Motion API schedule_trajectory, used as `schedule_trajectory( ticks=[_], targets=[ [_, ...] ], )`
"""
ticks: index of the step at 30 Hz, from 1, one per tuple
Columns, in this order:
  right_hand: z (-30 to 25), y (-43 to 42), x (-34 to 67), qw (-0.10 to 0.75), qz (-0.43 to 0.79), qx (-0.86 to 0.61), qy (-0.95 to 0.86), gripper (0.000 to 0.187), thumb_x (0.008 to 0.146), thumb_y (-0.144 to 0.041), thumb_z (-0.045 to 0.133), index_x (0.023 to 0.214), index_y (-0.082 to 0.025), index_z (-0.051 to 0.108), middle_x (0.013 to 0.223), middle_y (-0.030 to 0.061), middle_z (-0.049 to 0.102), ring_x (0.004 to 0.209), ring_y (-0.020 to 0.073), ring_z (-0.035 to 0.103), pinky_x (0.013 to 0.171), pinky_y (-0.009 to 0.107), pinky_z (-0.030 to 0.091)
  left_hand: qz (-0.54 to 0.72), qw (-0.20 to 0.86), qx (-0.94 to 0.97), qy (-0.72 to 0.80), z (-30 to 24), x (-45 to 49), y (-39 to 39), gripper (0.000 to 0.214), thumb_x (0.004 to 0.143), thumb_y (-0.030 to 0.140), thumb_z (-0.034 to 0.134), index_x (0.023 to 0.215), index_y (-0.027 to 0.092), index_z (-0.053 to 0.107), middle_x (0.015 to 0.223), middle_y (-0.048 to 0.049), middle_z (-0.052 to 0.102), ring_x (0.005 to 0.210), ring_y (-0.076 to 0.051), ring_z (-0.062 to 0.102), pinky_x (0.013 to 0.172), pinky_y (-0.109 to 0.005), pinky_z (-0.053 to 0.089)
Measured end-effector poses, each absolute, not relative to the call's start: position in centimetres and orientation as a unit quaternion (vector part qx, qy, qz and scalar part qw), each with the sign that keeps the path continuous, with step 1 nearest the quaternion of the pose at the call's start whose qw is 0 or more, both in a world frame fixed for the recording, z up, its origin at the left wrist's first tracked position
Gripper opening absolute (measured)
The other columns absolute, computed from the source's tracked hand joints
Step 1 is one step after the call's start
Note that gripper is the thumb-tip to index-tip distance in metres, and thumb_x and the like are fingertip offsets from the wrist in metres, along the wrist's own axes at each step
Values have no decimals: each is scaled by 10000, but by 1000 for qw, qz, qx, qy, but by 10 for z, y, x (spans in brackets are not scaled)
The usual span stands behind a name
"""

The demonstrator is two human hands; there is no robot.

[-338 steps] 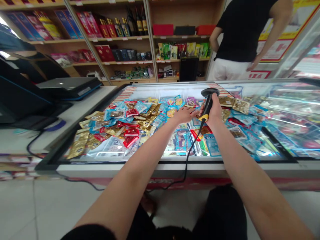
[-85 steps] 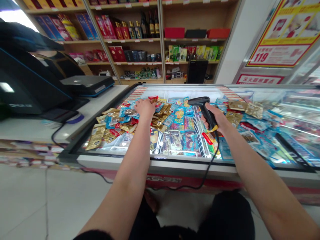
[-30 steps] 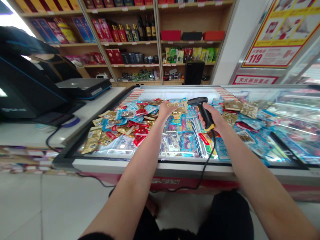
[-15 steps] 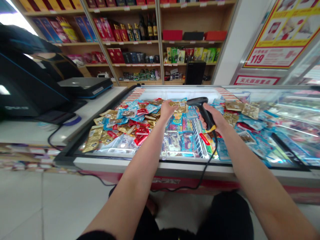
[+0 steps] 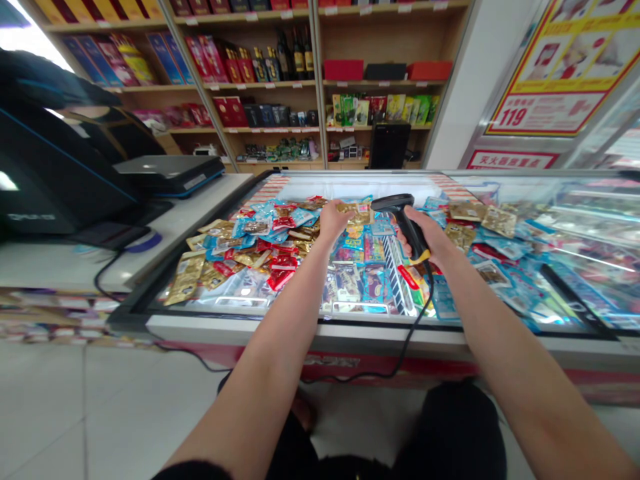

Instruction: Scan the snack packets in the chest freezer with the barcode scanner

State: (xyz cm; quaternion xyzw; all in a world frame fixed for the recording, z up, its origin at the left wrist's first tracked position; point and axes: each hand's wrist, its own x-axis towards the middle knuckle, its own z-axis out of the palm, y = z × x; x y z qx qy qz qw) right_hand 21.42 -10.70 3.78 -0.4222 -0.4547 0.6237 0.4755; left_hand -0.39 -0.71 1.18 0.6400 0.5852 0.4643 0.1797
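My left hand [image 5: 333, 222] reaches over a heap of foil snack packets [image 5: 250, 250] and appears to pinch a gold packet [image 5: 354, 213] at its fingertips. That packet sits just left of the head of a black-and-yellow handheld barcode scanner [image 5: 403, 223], which my right hand [image 5: 425, 240] grips. The scanner's black cord [image 5: 417, 327] hangs from its base, down across the front of the chest freezer [image 5: 300, 327]. Blue, gold and red packets lie under both hands.
A white counter [image 5: 150, 230] with a flat black device [image 5: 167, 175] and dark equipment stands to the left. Wooden shelves [image 5: 250, 87] of boxes and bottles fill the back. More packets lie under the glass [image 5: 560, 267] on the right.
Over the last second, my left hand and the gold packet have shifted only slightly, as has the scanner. Earlier, my left hand was further left, over the heap.
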Motion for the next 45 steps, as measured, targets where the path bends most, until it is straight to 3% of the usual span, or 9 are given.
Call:
schedule_trajectory(
  ticks=[24,45],
  targets=[
    [41,-110,214,463,630,-414,-465,440,909,-582,568,1001,-154,614,511,-1,585,324,123,494,299,225,402,461,145,630,608,12,-4,-7,262,729,246,710,975,159,719,949,-61,737,897,-203,657,848,-283,481],
    [40,-109,215,464,633,-406,-468,406,901,-574,576,972,-176,613,509,-7,576,328,127,492,305,234,392,461,132,633,607,15,-3,-13,211,756,265,689,952,188,706,963,-55,732,942,-217,648,883,-304,466]
  ],
)
